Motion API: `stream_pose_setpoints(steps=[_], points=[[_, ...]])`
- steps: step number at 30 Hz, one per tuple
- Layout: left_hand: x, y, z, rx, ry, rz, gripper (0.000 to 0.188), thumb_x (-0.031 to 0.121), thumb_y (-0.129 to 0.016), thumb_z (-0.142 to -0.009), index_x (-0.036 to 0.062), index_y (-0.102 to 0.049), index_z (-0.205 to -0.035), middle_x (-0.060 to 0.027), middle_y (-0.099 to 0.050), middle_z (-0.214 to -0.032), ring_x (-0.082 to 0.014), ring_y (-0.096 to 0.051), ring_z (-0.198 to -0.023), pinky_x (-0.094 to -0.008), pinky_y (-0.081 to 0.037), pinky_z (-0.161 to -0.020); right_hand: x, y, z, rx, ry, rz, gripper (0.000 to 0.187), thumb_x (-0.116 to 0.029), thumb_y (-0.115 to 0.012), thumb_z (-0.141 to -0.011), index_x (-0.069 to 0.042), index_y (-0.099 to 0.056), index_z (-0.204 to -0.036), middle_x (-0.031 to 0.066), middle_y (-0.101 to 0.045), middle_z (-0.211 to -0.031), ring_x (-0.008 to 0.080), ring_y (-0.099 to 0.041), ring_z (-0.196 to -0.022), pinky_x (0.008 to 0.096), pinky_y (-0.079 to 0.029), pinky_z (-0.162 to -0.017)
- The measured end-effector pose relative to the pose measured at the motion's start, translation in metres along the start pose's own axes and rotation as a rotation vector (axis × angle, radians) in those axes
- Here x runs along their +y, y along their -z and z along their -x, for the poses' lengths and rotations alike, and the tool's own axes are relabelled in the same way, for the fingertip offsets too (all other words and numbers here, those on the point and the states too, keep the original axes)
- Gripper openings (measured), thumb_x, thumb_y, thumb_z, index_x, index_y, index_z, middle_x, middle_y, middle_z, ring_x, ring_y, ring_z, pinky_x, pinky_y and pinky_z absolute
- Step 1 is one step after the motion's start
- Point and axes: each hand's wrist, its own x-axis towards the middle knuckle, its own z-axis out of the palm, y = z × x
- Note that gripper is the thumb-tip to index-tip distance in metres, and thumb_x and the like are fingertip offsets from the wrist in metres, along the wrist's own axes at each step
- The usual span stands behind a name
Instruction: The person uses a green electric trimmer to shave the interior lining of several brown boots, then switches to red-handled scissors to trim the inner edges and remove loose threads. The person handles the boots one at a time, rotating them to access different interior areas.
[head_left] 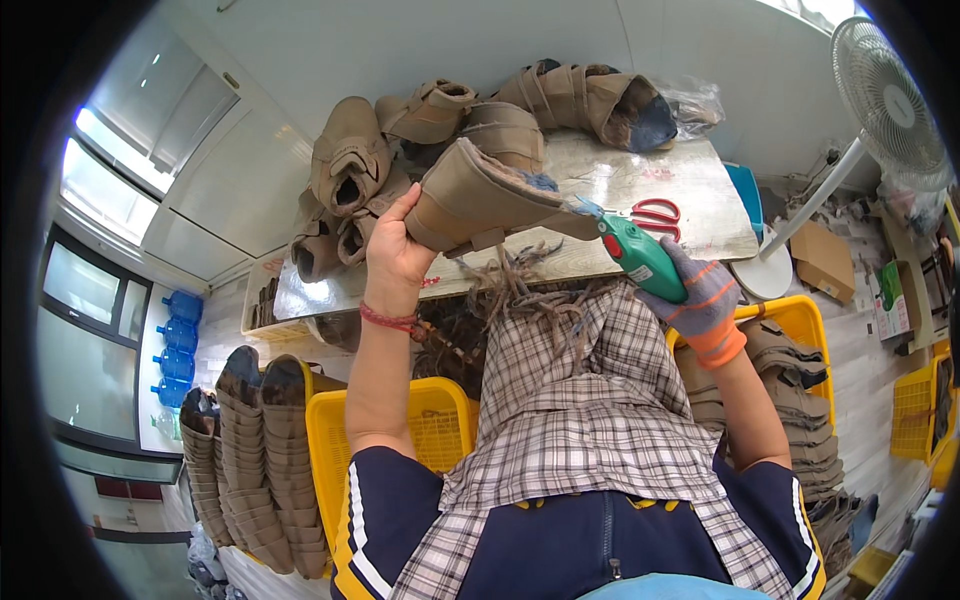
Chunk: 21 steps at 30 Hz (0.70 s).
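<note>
My bare left hand (398,245) grips a tan boot upper (478,205) with fuzzy lining, raised above my lap and tilted. In my right hand (695,300), covered by a grey glove with orange bands, is a green handheld electric cutter (640,255) with a red button. Its tip meets or nearly meets the upper's right edge, beside some bluish lining; contact is hard to tell. Behind the cutter, red-handled scissors (657,215) lie on the pale worktable (690,175). Strips of trimmed fuzz (530,285) hang over my checked apron (590,420).
More tan uppers (350,160) are heaped along the table's back. Yellow baskets stand left (395,425) and right (800,320), with stacked uppers (265,460) at far left. A white fan (890,105) rises at right near a cardboard box (822,260). Blue water bottles (177,350) line the left wall.
</note>
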Motion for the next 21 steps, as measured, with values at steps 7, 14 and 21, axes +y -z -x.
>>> stream_pose_setpoints(steps=[7, 14, 21], points=[[-0.024, -0.009, 0.007, 0.012, 0.018, -0.051, 0.037, 0.016, -0.045, -0.098, -0.0053, -0.046, -0.128, -0.0202, -0.051, -0.130, -0.0322, -0.051, -0.120, -0.0483, -0.040, -0.104, -0.009, -0.002, 0.005, -0.042, -0.014, -0.073, 0.064, -0.040, -0.083, -0.063, -0.005, -0.063, -0.113, 0.0118, -0.065, -0.075, 0.0270, -0.063, -0.061, 0.0346, -0.050, -0.057], [-0.058, -0.022, 0.025, -0.177, -0.157, -0.118, 0.038, 0.017, -0.048, -0.097, -0.0017, -0.045, -0.131, -0.0155, -0.051, -0.133, -0.0300, -0.049, -0.122, -0.0458, -0.038, -0.106, -0.025, -0.006, -0.002, 0.008, -0.077, -0.162, 0.064, -0.040, -0.084, -0.062, -0.005, -0.064, -0.112, 0.0125, -0.066, -0.079, 0.0279, -0.064, -0.064, 0.0348, -0.052, -0.060], [-0.079, -0.013, 0.028, -0.354, -0.474, -0.388, 0.041, 0.011, -0.053, -0.095, 0.0051, -0.045, -0.134, -0.0088, -0.052, -0.133, -0.0236, -0.049, -0.122, -0.0415, -0.039, -0.105, -0.033, -0.013, -0.007, -0.030, -0.226, -0.354, 0.064, -0.040, -0.083, -0.064, -0.005, -0.063, -0.114, 0.0133, -0.068, -0.080, 0.0279, -0.066, -0.066, 0.0338, -0.053, -0.061]])
